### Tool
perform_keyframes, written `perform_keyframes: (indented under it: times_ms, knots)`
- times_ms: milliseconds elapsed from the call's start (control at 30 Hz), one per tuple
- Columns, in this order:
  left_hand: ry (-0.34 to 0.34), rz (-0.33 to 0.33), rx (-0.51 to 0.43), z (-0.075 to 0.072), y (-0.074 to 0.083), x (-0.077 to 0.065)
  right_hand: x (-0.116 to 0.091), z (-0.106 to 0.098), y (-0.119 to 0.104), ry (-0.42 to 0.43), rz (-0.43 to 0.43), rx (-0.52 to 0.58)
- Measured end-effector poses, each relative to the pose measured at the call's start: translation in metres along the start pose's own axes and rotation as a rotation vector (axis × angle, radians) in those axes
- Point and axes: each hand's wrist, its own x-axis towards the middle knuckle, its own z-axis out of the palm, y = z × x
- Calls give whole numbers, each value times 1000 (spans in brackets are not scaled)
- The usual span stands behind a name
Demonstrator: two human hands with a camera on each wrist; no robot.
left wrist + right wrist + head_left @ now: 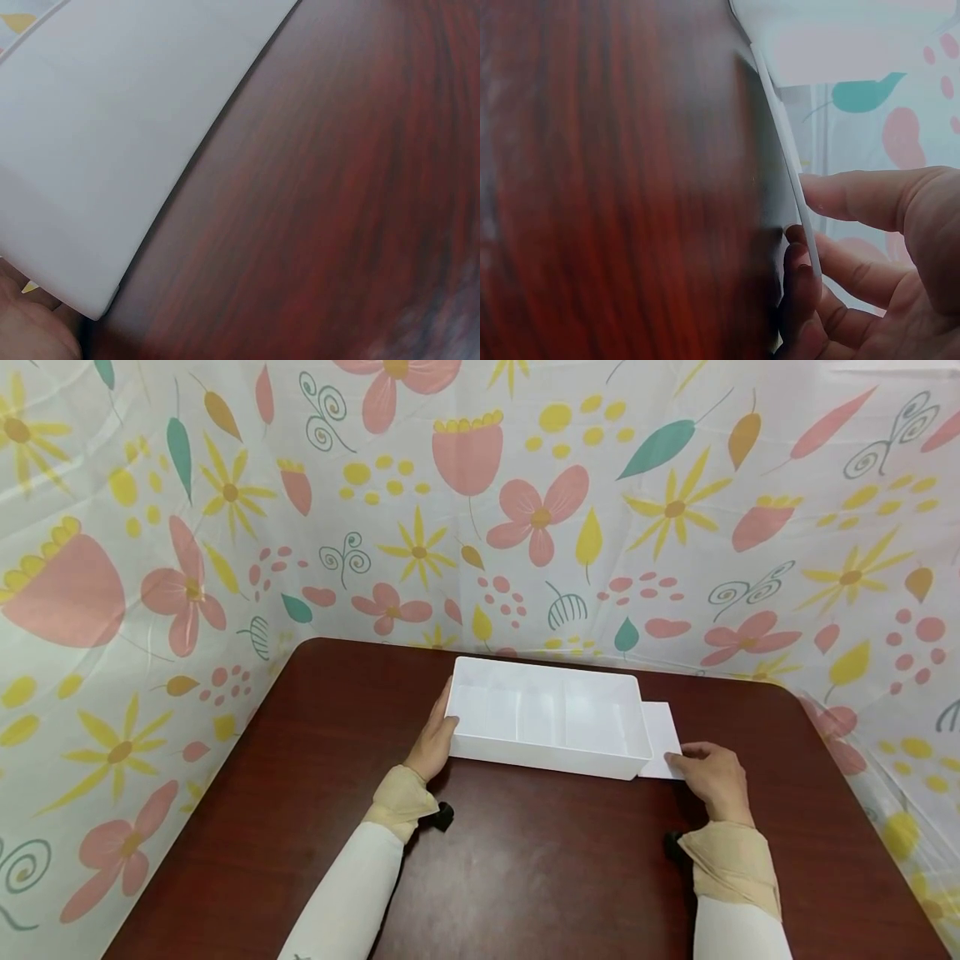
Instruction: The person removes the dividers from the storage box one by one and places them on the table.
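A white compartment tray [555, 762], long and shallow with dividers inside, sits toward the back of the table. My left hand [432, 743] grips its left end, thumb at the near corner and fingers along the outer side. In the left wrist view the tray's plain side wall [112, 142] fills the upper left, with part of that hand at the bottom corner. A flat white panel [662, 739] sticks out past the tray's right end; how they join is hidden. My right hand [716, 777] pinches the panel's outer edge, thumb above and fingers beneath, as the right wrist view shows.
The dark red-brown wooden table [517, 860] has rounded far corners. A white curtain [480, 527] printed with flowers and leaves hangs behind it and along the left side. Small black wrist mounts [442, 816] show beside both wrists.
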Motion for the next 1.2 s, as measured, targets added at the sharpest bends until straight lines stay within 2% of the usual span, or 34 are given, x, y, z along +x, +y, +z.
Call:
perform_keyframes:
  times_ms: [367,633,767,1033,1200]
  knots:
    - [-6,22,-9,-1,1,0,0,2,-2,-8,-11,-8]
    - [-15,36,-34,-6,32,-8,0,2,-5,-17,-5,1]
    - [-18,28,-36,-6,35,-8,0,3,-6,-6,-16,-10]
    - [-21,37,-41,-6,35,-8,0,2,-11,39,-46,-2]
    - [-15,42,-30,-2,14,-2,-2,2,-15,57,-66,18]
